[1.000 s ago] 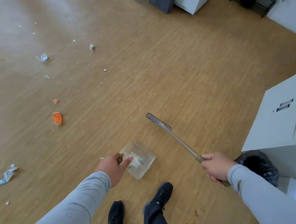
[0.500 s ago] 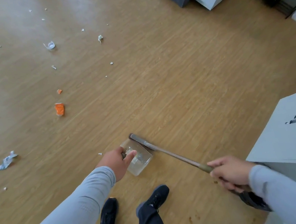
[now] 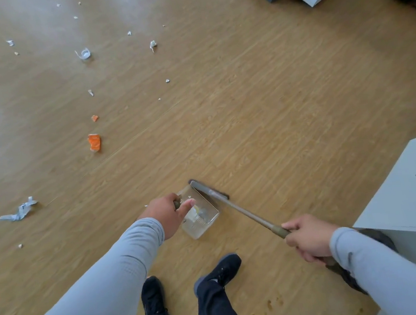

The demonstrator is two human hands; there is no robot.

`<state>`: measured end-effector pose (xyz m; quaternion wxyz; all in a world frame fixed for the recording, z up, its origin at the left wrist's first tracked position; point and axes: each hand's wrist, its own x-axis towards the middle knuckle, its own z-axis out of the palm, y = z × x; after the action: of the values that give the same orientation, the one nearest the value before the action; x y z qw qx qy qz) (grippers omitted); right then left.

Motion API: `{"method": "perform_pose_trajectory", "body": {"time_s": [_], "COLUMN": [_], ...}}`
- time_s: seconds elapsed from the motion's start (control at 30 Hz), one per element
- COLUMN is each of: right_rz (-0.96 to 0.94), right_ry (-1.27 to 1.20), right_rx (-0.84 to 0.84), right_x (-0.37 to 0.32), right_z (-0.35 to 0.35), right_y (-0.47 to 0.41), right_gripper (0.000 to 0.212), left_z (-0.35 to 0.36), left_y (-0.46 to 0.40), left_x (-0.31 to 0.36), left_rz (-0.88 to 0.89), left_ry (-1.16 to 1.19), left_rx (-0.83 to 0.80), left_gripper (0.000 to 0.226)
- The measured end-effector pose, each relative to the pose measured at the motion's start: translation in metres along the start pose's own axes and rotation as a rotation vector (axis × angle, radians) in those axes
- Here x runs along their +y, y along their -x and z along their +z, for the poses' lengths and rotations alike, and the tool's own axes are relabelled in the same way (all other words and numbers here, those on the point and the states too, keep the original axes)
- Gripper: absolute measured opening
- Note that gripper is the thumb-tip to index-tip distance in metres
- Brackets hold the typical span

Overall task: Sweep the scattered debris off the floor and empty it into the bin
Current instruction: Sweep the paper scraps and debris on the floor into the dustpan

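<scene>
Debris lies scattered over the wooden floor point(image 3: 260, 100) on the left — an orange wrapper point(image 3: 94, 142), a smaller orange scrap point(image 3: 94, 118), a crumpled grey-white paper point(image 3: 18, 210), a small clear cup-like piece point(image 3: 85, 54) and white bits farther off. A few pale scraps already sit inside the clear dustpan point(image 3: 199, 216), which rests on the floor just ahead of the black shoes point(image 3: 189, 280). The left hand point(image 3: 168, 214) has its fingers closed round the dustpan's handle, index finger stretched along the top. The right hand point(image 3: 309, 239) grips the olive end of the broom's long handle point(image 3: 246, 213), fingers wrapped tight; the broom head point(image 3: 209, 189) lies on the floor, touching the dustpan's far edge. Beside the right sleeve stands a grey cabinet point(image 3: 410, 187), and a black-lined bin point(image 3: 379, 238) is mostly hidden behind that arm — its inside cannot be seen
</scene>
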<state>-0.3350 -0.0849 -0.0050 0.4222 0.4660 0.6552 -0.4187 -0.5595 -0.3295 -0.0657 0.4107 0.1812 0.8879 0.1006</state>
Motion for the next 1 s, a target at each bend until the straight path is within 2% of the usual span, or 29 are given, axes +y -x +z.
{"method": "perform_pose_trajectory", "body": {"time_s": [0.13,0.3,0.43,0.63,0.9,1.0], "right_rz": [0.010,-0.047,-0.065,-0.065,-0.074,-0.101], "right_ry": [-0.167,-0.104,-0.089,-0.074,0.116,0.248], "right_rx": [0.000,0.085,0.146,0.143,0.173,0.175], "right_x": [0.031,0.026,-0.010,-0.074,-0.164,-0.182], "right_z": [-0.015,0.038,0.080,0.148,0.232,0.268], "right_y": [0.044,0.090,0.090,0.070,0.036,0.028], "right_gripper": [0.054,0.055,0.056,0.048,0.058,0.049], "left_z": [0.006,0.015,0.013,0.004,0.004,0.001], "left_y": [0.018,0.079,0.135,0.181,0.169,0.159], "left_x": [-0.009,-0.072,-0.145,-0.237,-0.317,-0.322], "left_rz": [0.005,-0.027,-0.070,-0.135,-0.226,-0.232], "left_ry": [0.024,0.113,0.209,0.329,0.358,0.293], "left_rx": [-0.022,-0.023,0.036,0.125,0.210,0.184], "left_gripper": [0.058,0.051,0.054,0.055,0.057,0.055]}}
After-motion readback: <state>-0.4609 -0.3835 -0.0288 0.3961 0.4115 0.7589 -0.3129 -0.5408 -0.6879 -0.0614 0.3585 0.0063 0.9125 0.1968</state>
